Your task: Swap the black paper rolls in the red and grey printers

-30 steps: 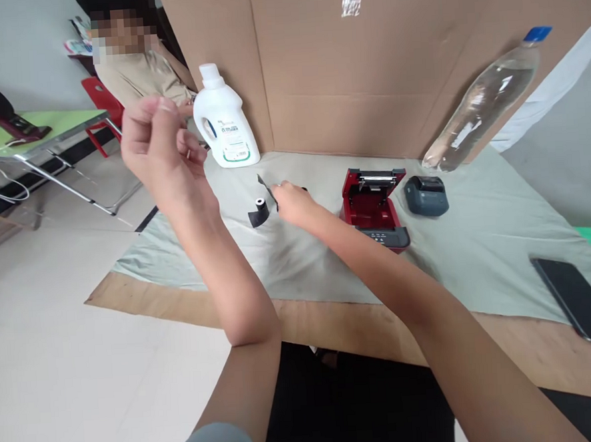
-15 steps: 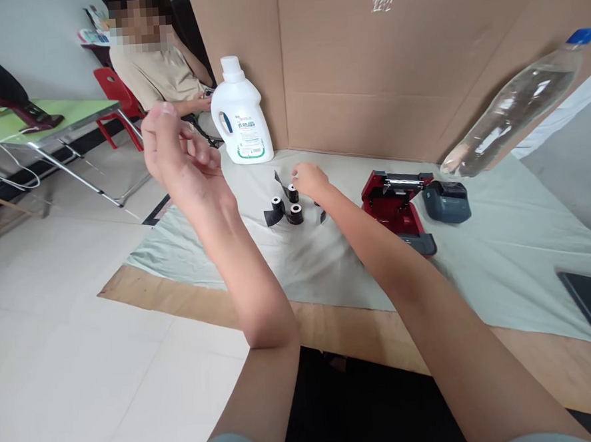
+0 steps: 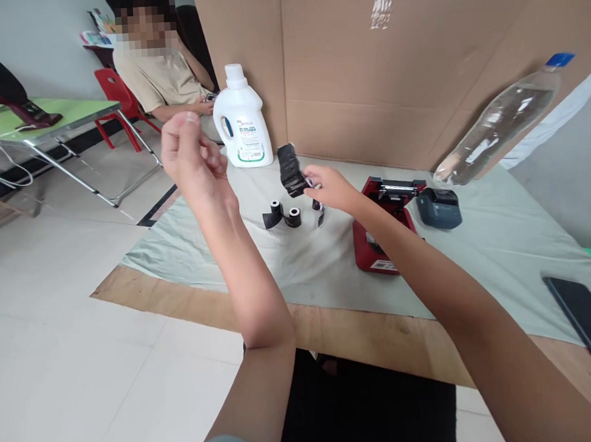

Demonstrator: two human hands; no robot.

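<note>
Your right hand (image 3: 334,188) pinches a black strip (image 3: 290,170); left hand (image 3: 191,157) half-curled, seemingly empty. Slack pinch could drop it.

From where I stand, the clearest writing is on the white jug (image 3: 242,117): its front label carries Chinese characters, the larger line beginning 衣物, with the characters after it blurred. Finer lines of print around that are too small to read, and a small barcode sits low on the label. The red device (image 3: 361,247) bears a white sticker (image 3: 383,265) whose dark print I can't make out.
</note>
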